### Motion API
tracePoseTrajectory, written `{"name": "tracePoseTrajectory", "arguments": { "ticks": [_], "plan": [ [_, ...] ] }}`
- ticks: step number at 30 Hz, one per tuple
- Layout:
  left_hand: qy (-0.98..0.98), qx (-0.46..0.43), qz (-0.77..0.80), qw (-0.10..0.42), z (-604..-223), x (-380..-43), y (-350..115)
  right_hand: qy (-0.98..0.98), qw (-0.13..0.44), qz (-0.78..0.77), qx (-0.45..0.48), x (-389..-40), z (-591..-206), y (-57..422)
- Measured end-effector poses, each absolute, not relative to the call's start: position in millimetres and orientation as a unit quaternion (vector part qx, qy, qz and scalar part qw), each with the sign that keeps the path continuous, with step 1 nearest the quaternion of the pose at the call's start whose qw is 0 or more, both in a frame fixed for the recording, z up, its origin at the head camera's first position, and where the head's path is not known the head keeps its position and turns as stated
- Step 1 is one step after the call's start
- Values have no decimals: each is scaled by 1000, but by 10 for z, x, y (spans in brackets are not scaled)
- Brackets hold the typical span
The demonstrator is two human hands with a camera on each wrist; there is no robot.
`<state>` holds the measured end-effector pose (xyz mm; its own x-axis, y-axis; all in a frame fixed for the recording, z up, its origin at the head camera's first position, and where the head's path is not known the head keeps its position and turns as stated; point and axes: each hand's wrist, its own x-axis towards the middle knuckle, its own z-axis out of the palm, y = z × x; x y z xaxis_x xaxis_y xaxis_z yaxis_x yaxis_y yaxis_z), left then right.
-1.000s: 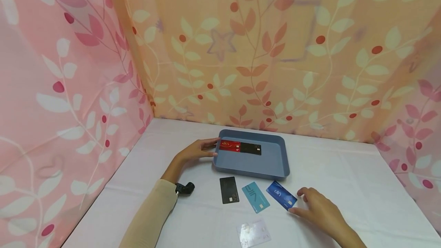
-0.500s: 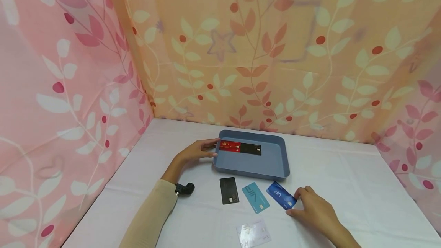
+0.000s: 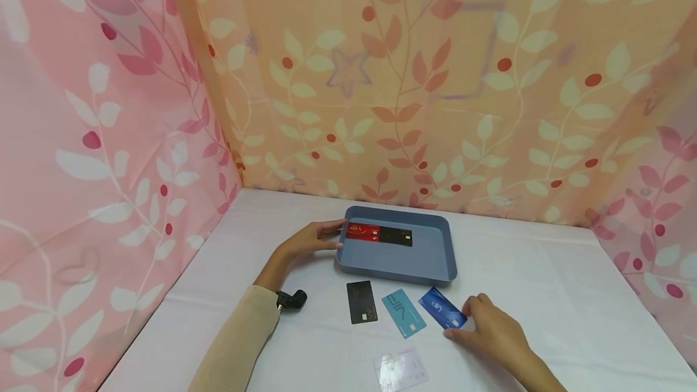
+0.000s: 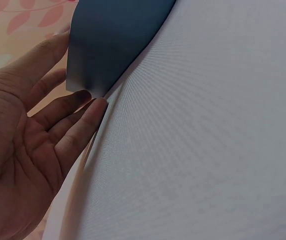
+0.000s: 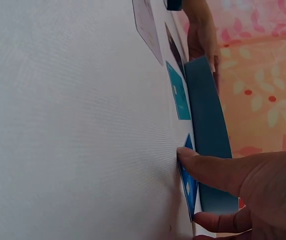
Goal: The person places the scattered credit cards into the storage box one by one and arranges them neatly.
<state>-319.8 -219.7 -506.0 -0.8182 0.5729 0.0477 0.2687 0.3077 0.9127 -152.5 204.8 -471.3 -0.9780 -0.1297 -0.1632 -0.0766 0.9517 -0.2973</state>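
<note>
White table [image 5: 83, 120]; right fingers [image 5: 210, 170] partly hide the blue card [image 5: 187, 187].

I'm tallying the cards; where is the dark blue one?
In the head view, the dark blue card lies right of centre on the table, between the teal card and the right hand.

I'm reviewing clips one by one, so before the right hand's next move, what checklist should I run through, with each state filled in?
1. Right hand at blue card: ok, thumb and finger at its edges.
2. Grip firm enough to lift: cannot tell.
3. Left hand at tray: ok, at its left side.
4. Tray space, if the card goes there: ok, bare in front of the red card and its black neighbor.
5. Teal card apart from blue: ok, a gap shows.
</note>
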Motion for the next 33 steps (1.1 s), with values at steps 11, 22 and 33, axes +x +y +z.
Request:
{"name": "tracePoseTrajectory", "arguments": {
  "ticks": [11, 22, 33],
  "plan": [
    [800, 266, 519, 141, -5070, -3193, -2199, 983, 66, -163, -60, -1504, -4741, 2031],
    [799, 275, 516, 139, -5081, -3167, -2196, 973, 66, -211, -71, -1528, -4736, 2067],
    [803, 275, 511, 137, -5071, -3186, -2199, 911, 90, -387, -107, -1637, -4782, 2239]
  ]
}}
